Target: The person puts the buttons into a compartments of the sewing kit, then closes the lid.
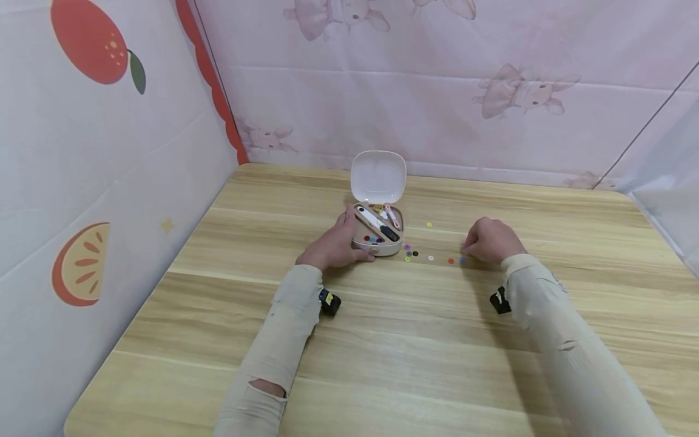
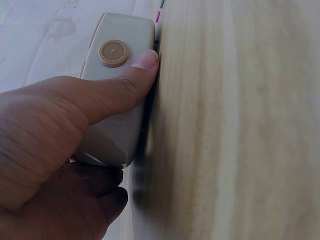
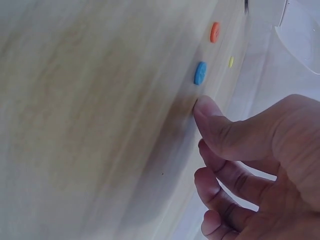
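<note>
My left hand [image 1: 335, 243] grips the left front corner of a small cream sewing box [image 1: 392, 249] on the table. Its thumb lies along the front in the left wrist view, below a brown button-shaped clasp [image 2: 113, 52]. Inside the open box are a long white-and-black tool [image 1: 377, 223], a pink piece [image 1: 392, 216] and several small buttons [image 1: 373, 240]. Beside a blue button [image 3: 200, 73], my right hand [image 1: 491, 240] bends its fingers low at the tabletop. A dark sliver shows at the thumb tip; I cannot tell whether a button is pinched there.
A red button [image 1: 451, 261], a white button [image 1: 431, 258], a black button [image 1: 415, 254] and others lie right of the box. Farther back is a yellow button [image 1: 429, 224]. The raised lid [image 1: 378, 176] stands behind the box. Printed cloth [image 1: 437, 109] hangs past the table's far edge.
</note>
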### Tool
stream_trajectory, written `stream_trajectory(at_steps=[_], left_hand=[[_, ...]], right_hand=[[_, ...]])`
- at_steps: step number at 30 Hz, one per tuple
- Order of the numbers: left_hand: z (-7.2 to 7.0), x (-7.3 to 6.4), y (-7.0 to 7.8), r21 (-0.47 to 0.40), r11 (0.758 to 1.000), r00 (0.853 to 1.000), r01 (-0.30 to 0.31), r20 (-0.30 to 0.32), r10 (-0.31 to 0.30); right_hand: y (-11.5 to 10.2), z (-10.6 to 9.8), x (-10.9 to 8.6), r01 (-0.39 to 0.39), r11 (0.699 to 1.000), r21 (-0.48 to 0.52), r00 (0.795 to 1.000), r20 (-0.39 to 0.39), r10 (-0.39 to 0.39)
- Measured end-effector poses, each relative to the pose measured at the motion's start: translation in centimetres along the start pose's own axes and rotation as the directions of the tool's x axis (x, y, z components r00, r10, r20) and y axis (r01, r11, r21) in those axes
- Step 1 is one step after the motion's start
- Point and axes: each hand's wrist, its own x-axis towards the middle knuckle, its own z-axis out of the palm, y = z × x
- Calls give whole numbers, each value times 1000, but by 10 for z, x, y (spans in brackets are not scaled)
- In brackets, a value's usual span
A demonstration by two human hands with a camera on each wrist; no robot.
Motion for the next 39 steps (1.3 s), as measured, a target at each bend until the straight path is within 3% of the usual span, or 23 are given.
stream_trajectory(at_steps=[39], left_hand=[[0,0,0,-15,1000,1000,5,5,-5]], right_hand=[[-1,0,-1,49,997,-56,999,12,-49]])
